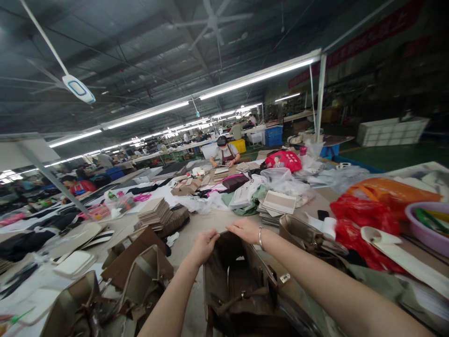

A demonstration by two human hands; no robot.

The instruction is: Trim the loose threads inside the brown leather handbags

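A dark brown handbag (pixel 242 290) lies open on the worktable in front of me, its mouth facing away. My left hand (pixel 205 245) grips the far left rim of the bag, fingers curled over the edge. My right hand (pixel 245 230), with a bracelet on the wrist, lies over the far right rim, fingers bent down on it. A small white tag (pixel 285 278) hangs at the bag's right side.
More tan and brown bags (pixel 140 271) are piled at the left, another (pixel 305 234) at the right. Stacks of card pieces (pixel 154 213), red plastic bags (pixel 365 220), a purple basin (pixel 426 224) and loose wrapping cover the table. A person works at the far end (pixel 224 152).
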